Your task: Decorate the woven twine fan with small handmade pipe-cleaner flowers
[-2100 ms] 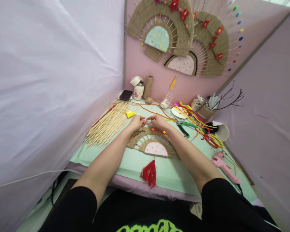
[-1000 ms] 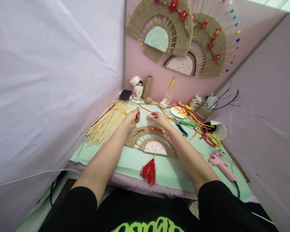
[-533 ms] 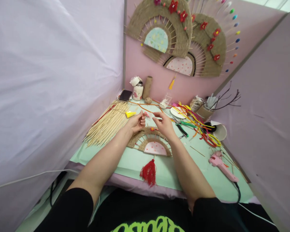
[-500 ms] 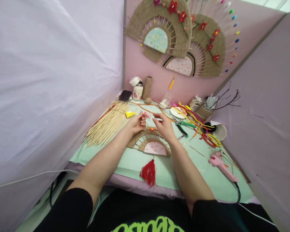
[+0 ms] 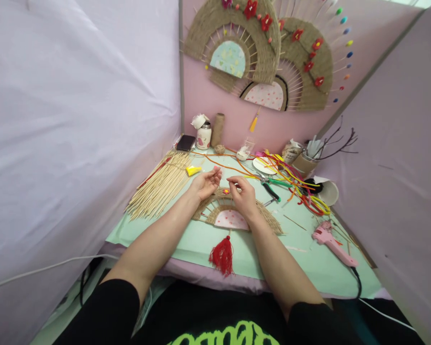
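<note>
My left hand (image 5: 207,184) is turned palm partly up, pinching a small pink piece (image 5: 216,168) at its fingertips; what kind of piece it is, I cannot make out. Just to the right, apart from it, my right hand (image 5: 242,194) has its thumb and fingers drawn together, and anything between them is too small to name. Below both hands lies a half-round fan of twine and thin sticks (image 5: 273,219) with a dotted pink centre (image 5: 231,219). A red tassel (image 5: 221,255) hangs from its lower edge towards the table's front. My right hand and wrist cover part of the fan.
Bamboo sticks (image 5: 160,186) lie on the left beside a yellow packet (image 5: 193,170). Green-handled pliers (image 5: 271,191) and coloured pipe cleaners (image 5: 311,203) are on the right, with a pink glue gun (image 5: 334,244) nearer me. A phone (image 5: 186,143) and jar (image 5: 203,136) stand behind.
My left hand has turned its palm further up, with its fingers less curled around the pink piece. My right hand has dropped slightly, its fingers drawn closer together. The view has shifted a little.
</note>
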Demonstrator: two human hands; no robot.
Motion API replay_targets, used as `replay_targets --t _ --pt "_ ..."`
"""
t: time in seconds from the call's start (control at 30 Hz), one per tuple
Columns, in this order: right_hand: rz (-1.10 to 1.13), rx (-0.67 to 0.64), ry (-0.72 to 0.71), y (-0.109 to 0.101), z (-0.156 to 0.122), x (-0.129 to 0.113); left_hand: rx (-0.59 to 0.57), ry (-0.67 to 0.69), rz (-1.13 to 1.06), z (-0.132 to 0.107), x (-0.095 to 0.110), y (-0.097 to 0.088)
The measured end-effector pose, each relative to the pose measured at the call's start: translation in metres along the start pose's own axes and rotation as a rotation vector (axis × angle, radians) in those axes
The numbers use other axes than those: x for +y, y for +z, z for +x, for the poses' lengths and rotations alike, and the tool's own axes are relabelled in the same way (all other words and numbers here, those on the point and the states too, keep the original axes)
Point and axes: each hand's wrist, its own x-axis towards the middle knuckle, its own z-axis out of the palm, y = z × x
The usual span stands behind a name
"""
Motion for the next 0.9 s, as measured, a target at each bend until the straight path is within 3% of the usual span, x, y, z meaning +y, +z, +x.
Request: replay_targets --t 0.17,0.33,0.57,0.73,0.9 --pt "-0.046 0.006 -0.068 0.002 -0.001 0.005 0.010 -0.015 -0.054 -0.004 0.002 0.002" --pt "-0.351 -0.053 -0.243 0.005 -0.004 0.004 -0.118 -0.021 -0.065 -0.008 -0.001 0.002" --pt "-0.558 -0.189 -0.201 0.010 -0.009 0.003 -0.143 -0.028 -0.003 -0.011 -0.004 0.005" --pt "-0.544 -0.160 -0.174 0.010 -0.008 0.005 -0.170 -0.016 -0.020 -0.014 -0.001 0.004" --pt "-0.538 -0.138 -0.165 0.011 -0.008 0.004 -0.226 -0.088 -0.014 -0.014 -0.002 0.005"
